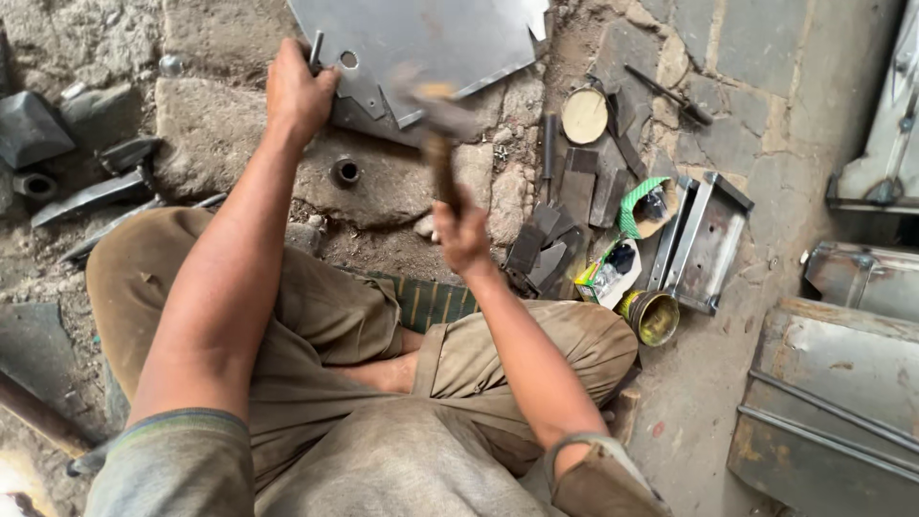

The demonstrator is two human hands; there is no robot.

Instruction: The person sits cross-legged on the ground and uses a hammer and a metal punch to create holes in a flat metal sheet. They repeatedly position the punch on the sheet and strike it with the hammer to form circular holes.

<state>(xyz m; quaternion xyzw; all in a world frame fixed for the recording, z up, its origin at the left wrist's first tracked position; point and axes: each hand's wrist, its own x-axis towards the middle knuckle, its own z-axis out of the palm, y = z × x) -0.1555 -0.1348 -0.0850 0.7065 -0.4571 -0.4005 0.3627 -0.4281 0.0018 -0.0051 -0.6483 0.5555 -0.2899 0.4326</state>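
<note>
Two hands were busy: the left hand (299,93) pinched a thin metal punch (315,50) on the flat grey metal sheet (421,43) at the top middle, and the right hand (461,233) gripped a blurry wooden-handled hammer (438,120). Hitting straight down would work best.

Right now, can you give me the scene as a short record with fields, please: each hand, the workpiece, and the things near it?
left hand: grips a thin metal punch, upright on the sheet
right hand: fingers closed around a hammer, blurred, raised above the sheet
workpiece: grey metal sheet with a round hole, lying on the stone floor
near the right knee: an open tin can, flat metal pieces
posture: person sits cross-legged on the floor
</note>
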